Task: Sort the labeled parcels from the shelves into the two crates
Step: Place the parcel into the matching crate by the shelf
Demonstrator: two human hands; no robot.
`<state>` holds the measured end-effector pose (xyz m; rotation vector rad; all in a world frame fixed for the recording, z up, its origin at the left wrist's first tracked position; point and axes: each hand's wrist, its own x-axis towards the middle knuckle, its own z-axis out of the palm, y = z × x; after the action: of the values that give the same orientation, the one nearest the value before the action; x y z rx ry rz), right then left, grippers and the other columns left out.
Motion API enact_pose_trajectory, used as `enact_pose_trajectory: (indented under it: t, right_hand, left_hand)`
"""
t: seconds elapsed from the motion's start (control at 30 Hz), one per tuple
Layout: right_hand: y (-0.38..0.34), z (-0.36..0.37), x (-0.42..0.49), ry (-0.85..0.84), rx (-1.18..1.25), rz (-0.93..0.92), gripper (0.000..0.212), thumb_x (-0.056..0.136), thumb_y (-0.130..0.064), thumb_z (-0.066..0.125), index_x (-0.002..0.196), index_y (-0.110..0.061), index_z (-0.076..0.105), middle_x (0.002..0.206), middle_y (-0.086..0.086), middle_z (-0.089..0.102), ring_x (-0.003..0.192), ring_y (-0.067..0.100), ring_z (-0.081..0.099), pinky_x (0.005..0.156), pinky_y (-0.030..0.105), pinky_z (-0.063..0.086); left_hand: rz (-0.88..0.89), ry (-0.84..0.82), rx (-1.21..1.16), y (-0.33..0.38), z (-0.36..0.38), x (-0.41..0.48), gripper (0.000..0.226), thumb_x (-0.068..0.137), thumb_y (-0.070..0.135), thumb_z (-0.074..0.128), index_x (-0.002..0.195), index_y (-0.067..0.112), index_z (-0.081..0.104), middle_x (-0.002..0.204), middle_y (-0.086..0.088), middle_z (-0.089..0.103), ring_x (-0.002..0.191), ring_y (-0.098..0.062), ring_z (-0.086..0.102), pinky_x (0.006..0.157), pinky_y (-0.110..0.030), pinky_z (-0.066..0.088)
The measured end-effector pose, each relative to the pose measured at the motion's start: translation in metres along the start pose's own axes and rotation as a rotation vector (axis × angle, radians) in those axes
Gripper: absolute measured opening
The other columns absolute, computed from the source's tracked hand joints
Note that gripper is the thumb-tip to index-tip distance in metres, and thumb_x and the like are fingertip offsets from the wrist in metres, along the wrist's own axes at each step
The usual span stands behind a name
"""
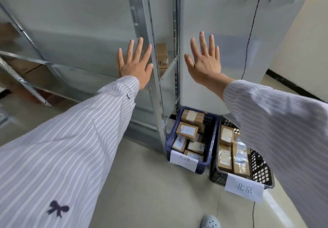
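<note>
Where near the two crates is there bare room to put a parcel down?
Bare floor lies before the blue crate and the black crate, reaching left to the shelf post. Both crates are crowded with parcels.

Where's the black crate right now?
Head view, lower right: the black crate stands on the floor just right of the blue crate, near the foot of the metal shelving.

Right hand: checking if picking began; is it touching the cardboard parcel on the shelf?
Apart. Head view: right hand spread open, a shelf upright between it and the cardboard parcel.
</note>
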<state>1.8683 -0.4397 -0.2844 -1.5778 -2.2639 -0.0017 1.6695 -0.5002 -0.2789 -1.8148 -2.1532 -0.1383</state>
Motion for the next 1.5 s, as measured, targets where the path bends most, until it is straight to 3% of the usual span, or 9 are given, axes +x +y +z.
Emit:
enact_pose_trajectory:
  t: [0.47,0.63,0.87,1.07,1.37,1.5]
  right_hand:
    - [-0.142,0.015,-0.014,-0.005,0.051,-0.112,0.058,0.102,-0.044,0.018,0.153,-0.023,0.000,0.159,0.001,-0.016,0.145,0.026,-0.019,0.119,0.041,-0.006]
    - [-0.161,0.042,0.023,-0.007,0.023,-0.184,0.058,0.102,-0.041,0.021,0.153,-0.023,0.000,0.159,0.002,-0.014,0.145,0.025,-0.018,0.118,0.040,-0.006]
    - [-0.181,0.090,0.096,-0.169,0.060,-0.261,0.058,0.102,-0.041,0.023,0.153,-0.023,0.000,0.159,0.001,-0.014,0.146,0.024,-0.014,0.118,0.039,-0.001]
    - [-0.206,0.122,0.151,-0.212,0.089,-0.291,0.060,0.102,-0.041,0.025,0.152,-0.024,-0.002,0.159,0.001,-0.014,0.146,0.024,-0.015,0.117,0.038,-0.001]
    - [-0.211,0.170,0.204,-0.254,-0.027,-0.249,0.059,0.102,-0.044,0.022,0.152,-0.026,-0.004,0.158,-0.001,-0.018,0.145,0.022,-0.018,0.116,0.034,-0.007]
    - [-0.212,0.190,0.221,-0.257,-0.031,-0.111,0.060,0.102,-0.043,0.023,0.152,-0.024,-0.004,0.158,0.002,-0.017,0.145,0.026,-0.016,0.117,0.038,-0.005]
  left_hand:
    - [-0.102,-0.035,-0.059,-0.101,0.012,-0.056,0.057,0.101,0.043,0.021,0.150,0.031,-0.007,0.157,0.002,-0.019,0.144,-0.021,-0.017,0.113,-0.048,-0.011]
    - [-0.116,-0.025,-0.067,-0.133,0.028,-0.022,0.057,0.101,0.042,0.020,0.150,0.031,-0.008,0.157,0.004,-0.020,0.144,-0.020,-0.018,0.114,-0.048,-0.011]
    - [-0.097,-0.078,-0.087,-0.175,0.054,0.045,0.055,0.102,0.041,0.019,0.150,0.032,-0.008,0.156,0.004,-0.022,0.144,-0.019,-0.020,0.114,-0.047,-0.012]
    - [-0.091,-0.105,-0.112,-0.198,0.082,0.099,0.055,0.102,0.041,0.020,0.150,0.034,-0.006,0.156,0.006,-0.021,0.144,-0.019,-0.020,0.115,-0.046,-0.013]
    - [0.022,-0.176,-0.208,-0.210,0.147,0.150,0.055,0.101,0.041,0.020,0.149,0.036,-0.006,0.156,0.007,-0.020,0.143,-0.018,-0.021,0.114,-0.044,-0.014]
    - [0.079,-0.222,-0.246,-0.223,0.177,0.173,0.053,0.102,0.041,0.018,0.149,0.036,-0.006,0.156,0.008,-0.021,0.143,-0.017,-0.021,0.114,-0.044,-0.013]
